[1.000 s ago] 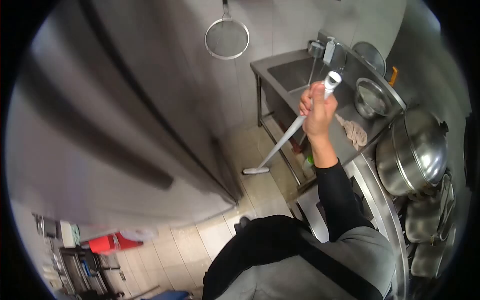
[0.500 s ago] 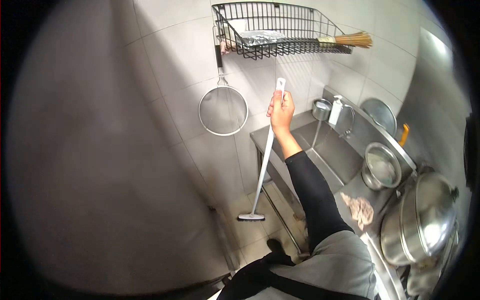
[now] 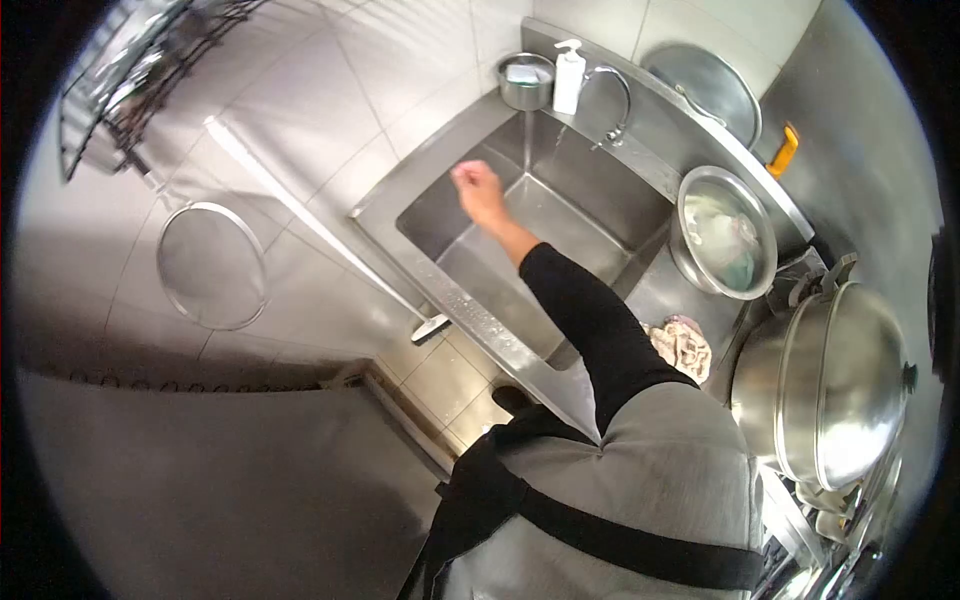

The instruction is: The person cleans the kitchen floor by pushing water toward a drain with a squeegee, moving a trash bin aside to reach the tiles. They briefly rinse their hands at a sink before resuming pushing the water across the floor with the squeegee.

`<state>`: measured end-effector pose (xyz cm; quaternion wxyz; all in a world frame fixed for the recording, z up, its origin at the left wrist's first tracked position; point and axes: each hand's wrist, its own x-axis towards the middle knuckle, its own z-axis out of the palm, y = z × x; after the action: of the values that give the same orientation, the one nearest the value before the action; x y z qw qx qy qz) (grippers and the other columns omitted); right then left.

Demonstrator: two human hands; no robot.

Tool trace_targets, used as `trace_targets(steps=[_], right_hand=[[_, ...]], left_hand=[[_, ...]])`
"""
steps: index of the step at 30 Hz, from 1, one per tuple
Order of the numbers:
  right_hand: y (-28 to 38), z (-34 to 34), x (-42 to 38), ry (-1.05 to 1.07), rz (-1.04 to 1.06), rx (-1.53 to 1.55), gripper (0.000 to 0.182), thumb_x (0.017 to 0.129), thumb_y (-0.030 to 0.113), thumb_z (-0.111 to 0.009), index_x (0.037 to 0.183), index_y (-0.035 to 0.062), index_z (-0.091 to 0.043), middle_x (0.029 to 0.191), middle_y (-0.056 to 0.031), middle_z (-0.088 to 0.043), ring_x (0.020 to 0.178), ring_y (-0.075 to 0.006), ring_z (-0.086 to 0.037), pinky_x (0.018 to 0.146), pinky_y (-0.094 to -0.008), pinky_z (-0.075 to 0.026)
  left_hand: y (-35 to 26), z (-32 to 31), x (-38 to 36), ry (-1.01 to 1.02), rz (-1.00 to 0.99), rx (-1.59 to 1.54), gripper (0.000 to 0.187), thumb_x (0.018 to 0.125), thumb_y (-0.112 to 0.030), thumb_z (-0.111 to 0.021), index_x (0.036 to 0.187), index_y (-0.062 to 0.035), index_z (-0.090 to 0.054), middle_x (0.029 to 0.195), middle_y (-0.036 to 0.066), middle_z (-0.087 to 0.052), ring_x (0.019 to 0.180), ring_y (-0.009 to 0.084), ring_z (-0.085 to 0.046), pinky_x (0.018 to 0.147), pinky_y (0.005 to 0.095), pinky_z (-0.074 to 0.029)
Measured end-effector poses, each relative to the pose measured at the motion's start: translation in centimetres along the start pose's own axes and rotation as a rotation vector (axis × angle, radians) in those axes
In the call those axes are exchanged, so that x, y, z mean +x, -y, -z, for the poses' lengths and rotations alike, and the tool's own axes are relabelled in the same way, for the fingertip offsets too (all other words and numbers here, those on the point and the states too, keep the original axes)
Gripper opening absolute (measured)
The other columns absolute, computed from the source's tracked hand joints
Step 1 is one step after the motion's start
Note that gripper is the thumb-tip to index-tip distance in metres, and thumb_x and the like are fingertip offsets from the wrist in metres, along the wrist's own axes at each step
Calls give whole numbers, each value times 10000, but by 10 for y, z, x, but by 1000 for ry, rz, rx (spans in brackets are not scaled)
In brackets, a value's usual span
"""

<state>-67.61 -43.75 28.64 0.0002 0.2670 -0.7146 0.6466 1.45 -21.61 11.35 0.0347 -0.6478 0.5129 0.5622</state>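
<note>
My right hand (image 3: 480, 195) hangs over the left part of the steel sink (image 3: 575, 225), apart from the broom; its fingers are blurred, and nothing can be made out in them. To its left, a white-handled broom (image 3: 315, 220) leans with its top against the tiled wall and its brush head (image 3: 430, 329) on the floor beside the sink. No part of my left hand shows.
A steel pot (image 3: 526, 82), a white pump bottle (image 3: 568, 82) and a faucet (image 3: 622, 115) line the sink's back. Right are a steel bowl (image 3: 690, 255), a crumpled cloth (image 3: 683, 348) and a large lidded pot (image 3: 860, 380). A round strainer (image 3: 212, 265) hangs left.
My right hand has let go of the broom, which now leans on the wall. The view has turned toward the sink, and the wire rack and strainer have shifted left in it.
</note>
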Motion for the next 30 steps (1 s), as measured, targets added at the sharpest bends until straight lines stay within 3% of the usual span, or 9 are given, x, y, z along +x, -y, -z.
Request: trace_targets(steps=[3, 7, 9, 13, 15, 18, 25, 27, 30], right_hand=[[-77, 92, 24, 11, -98, -430, 199, 933, 198, -614, 1057, 55, -676, 1116, -149, -682, 957, -325, -674, 870, -422, -530], [-188, 192, 106, 344, 484, -1145, 279, 929, 172, -548, 1154, 30, -631, 1362, -179, -575, 1011, -392, -665, 912, -499, -529], [-107, 206, 125, 444, 30, -1221, 311, 945, 219, -525, 1193, 56, -617, 1420, -157, -543, 1139, -380, -632, 944, -499, -515], [-238, 235, 183, 530, 91, -1444, 315, 954, 260, -496, 1166, 74, -636, 1299, -138, -646, 1007, -400, -688, 801, -495, -565], [-162, 222, 165, 823, 143, -1502, 308, 952, 226, -475, 1103, 46, -675, 1181, -168, -691, 980, -369, -698, 718, -483, -565], [-154, 191, 128, 757, 357, -1385, 262, 928, 175, -503, 989, 22, -706, 918, -170, -709, 788, -329, -687, 668, -469, -539], [75, 70, -134, 1683, 20, -359, 251, 993, 257, -573, 1088, 37, -647, 956, -145, -705, 900, -236, -672, 824, -387, -514], [87, 39, -212, 1809, 219, -169, 238, 995, 229, -585, 1084, 15, -635, 907, -136, -702, 833, -206, -663, 798, -368, -529], [91, 16, -303, 2178, 350, -190, 289, 968, 229, -655, 1202, 59, -641, 913, -81, -696, 831, -193, -645, 791, -335, -526]], left_hand=[[-12, -11, -3, -25, 5, -5, 295, 926, -346, -669, 971, -58, -712, 945, 116, -710, 853, 213, -657, 801, 354, -529], [-31, -25, -12, -59, 31, -24, 294, 923, -341, -673, 983, -56, -716, 961, 123, -713, 869, 220, -662, 812, 359, -532], [-33, -32, -17, -83, 44, -42, 294, 922, -339, -675, 988, -55, -718, 969, 126, -715, 876, 224, -665, 817, 361, -533], [-14, -41, -48, -139, 79, -92, 294, 920, -333, -680, 1000, -54, -722, 985, 132, -719, 892, 231, -669, 827, 366, -535], [16, -42, -78, -155, 106, -108, 295, 918, -331, -682, 1006, -53, -724, 993, 135, -721, 899, 234, -672, 832, 368, -536], [48, -45, -127, -182, 169, -140, 295, 916, -327, -685, 1015, -52, -727, 1005, 140, -723, 911, 239, -675, 840, 371, -537], [143, -105, -227, -257, 270, -16, 299, 912, -318, -693, 1035, -49, -734, 1033, 151, -730, 938, 251, -684, 857, 379, -541], [138, -97, -243, -208, 172, 122, 301, 911, -316, -695, 1041, -48, -736, 1041, 154, -732, 945, 255, -686, 862, 382, -542], [191, -146, -203, -675, 155, -209, 403, 874, -375, -699, 1070, -23, -711, 1069, 220, -705, 1037, 354, -660, 916, 439, -510]])
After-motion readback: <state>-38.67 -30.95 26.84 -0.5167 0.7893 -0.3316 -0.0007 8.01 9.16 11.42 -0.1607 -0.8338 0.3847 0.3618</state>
